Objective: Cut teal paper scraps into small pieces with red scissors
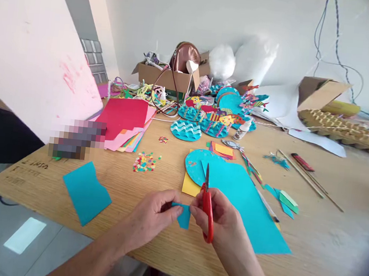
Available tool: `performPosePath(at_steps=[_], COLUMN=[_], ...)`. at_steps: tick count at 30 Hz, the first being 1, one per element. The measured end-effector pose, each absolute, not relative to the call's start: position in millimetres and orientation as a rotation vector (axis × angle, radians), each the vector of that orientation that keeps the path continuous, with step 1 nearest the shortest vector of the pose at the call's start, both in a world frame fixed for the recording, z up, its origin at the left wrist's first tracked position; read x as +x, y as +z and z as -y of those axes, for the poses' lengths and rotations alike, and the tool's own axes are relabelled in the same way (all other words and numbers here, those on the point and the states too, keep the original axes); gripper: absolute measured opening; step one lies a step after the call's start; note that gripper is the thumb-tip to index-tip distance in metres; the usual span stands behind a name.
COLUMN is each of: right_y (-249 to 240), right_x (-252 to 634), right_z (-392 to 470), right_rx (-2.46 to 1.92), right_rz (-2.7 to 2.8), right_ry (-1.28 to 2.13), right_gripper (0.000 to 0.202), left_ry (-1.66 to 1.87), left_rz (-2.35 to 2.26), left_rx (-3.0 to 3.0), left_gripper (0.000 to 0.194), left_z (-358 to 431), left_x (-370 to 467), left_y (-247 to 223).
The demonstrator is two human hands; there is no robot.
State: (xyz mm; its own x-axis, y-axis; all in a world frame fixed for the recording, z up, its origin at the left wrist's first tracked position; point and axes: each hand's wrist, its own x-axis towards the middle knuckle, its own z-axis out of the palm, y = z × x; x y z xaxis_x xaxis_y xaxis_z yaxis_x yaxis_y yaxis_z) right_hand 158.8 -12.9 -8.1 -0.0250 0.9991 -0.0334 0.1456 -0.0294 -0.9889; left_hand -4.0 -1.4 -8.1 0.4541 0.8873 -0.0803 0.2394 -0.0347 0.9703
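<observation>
My left hand (pixel 158 216) is closed, pinching a small piece of blue paper (pixel 184 219) between thumb and fingers near the table's front edge. Red-handled scissors (pixel 208 215) are held in my right hand (pixel 225 221), their dark blades together and pointing away from me. The thumb and fingertips of that same hand also touch the right edge of the small piece. Just beyond it lies a large blue paper sheet (pixel 250 206), partly over a round blue disc (pixel 194 165) and yellow paper (pixel 190 186). Off to the left rests a blue paper offcut (pixel 86 193) with one curved edge.
Colored paper dots (pixel 145 162) lie mid-table, with stacked colored paper (pixel 122 120) behind them to the left. Decorated blue discs (pixel 215 123) and a glue bottle (pixel 243 130) stand farther back. On the right are a red utility knife (pixel 302 162) and thin sticks (pixel 302 174).
</observation>
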Motion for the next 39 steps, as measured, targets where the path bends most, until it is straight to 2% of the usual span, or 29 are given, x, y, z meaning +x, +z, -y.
performPosePath(at_steps=[9,17,20,28,39], right_y=[-8.2,-10.6,-7.3,4.1,4.1], right_x=[161.0,153.3,153.6,166.3,159.2], right_z=[11.5,13.5,17.8,42.3,48.4], right_rx=[-1.283,-1.236,-1.305,-1.440,-1.495], right_rz=[1.329,1.274,1.351,1.750,1.803], right_ry=[1.243,1.179,1.195,1.236,1.233], right_gripper=[0.026,0.023,0.025,0.029,0.030], left_ry=[0.683,0.944,1.021,1.160,1.150], left_rz=[-1.032,-0.947,-0.967,-1.009,-0.976], left_rx=[1.565,1.108,1.068,0.909,0.891], left_gripper=[0.021,0.018,0.020,0.010,0.009], left_z=[1.8,11.8,13.2,13.6,14.3], left_x=[-7.0,12.5,15.0,3.6,8.3], left_y=[-12.4,-22.4,-23.0,-7.5,-2.7])
